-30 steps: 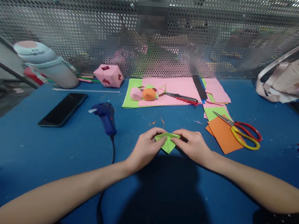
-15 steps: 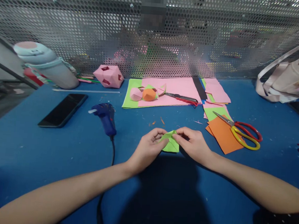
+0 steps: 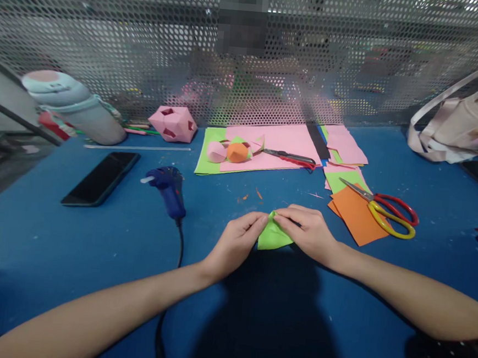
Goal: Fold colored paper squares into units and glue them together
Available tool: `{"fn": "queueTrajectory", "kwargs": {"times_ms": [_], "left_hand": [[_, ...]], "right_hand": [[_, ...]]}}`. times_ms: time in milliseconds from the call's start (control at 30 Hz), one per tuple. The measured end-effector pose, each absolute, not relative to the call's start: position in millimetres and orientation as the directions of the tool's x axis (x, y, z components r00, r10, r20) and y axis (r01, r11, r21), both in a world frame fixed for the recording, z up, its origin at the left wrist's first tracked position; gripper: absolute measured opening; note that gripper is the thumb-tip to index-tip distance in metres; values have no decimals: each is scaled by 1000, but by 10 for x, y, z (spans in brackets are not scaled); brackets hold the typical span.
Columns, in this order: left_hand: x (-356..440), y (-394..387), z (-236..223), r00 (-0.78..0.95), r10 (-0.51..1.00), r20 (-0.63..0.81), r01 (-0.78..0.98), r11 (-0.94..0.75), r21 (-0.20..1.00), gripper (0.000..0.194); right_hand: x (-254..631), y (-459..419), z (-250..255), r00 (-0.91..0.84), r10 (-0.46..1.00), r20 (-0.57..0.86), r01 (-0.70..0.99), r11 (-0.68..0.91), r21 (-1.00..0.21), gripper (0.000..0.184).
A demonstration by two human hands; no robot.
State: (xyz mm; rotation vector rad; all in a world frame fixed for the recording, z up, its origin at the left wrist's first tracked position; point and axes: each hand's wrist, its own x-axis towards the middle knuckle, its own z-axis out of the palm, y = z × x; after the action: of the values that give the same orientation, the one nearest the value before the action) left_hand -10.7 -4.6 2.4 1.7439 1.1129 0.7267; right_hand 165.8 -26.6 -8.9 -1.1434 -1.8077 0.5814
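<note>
A small folded piece of green paper point(image 3: 272, 238) lies on the blue table point(image 3: 93, 245) in front of me. My left hand point(image 3: 238, 242) pinches its left upper corner with closed fingers. My right hand point(image 3: 307, 231) presses down on its top right part, fingertips together at the paper's upper edge. Both hands meet at the top of the fold.
A blue glue gun point(image 3: 168, 189) with its cord lies left of my hands, and a black phone point(image 3: 100, 178) further left. Orange paper squares point(image 3: 356, 213) with red-yellow scissors point(image 3: 389, 212) lie to the right. Pink and green sheets point(image 3: 266, 142), paper balls, a pink paper cube point(image 3: 174, 122), a bottle and a bag stand at the back.
The green paper has been folded over from a downward-pointing triangle into a flatter squarish shape, and my fingers have come together at its top edge.
</note>
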Motion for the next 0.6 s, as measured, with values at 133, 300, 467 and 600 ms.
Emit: {"fn": "queueTrajectory", "kwargs": {"times_ms": [133, 300, 467, 600], "left_hand": [[-104, -38, 21, 408, 913, 9, 378, -178, 909, 27], [-111, -27, -4, 413, 910, -23, 310, -117, 944, 26], [-115, -25, -26, 469, 869, -158, 147, 100, 984, 28], [-119, -19, -41, 461, 878, -133, 142, 75, 987, 28]], "right_hand": [[1654, -280, -74, -203, 888, 413, 468, 458, -756, 22], [1653, -279, -75, -180, 892, 414, 407, 451, -794, 22], [1650, -272, -73, -134, 915, 380, 330, 403, -853, 20], [1644, -269, -59, -101, 937, 335, 305, 349, -886, 18]]}}
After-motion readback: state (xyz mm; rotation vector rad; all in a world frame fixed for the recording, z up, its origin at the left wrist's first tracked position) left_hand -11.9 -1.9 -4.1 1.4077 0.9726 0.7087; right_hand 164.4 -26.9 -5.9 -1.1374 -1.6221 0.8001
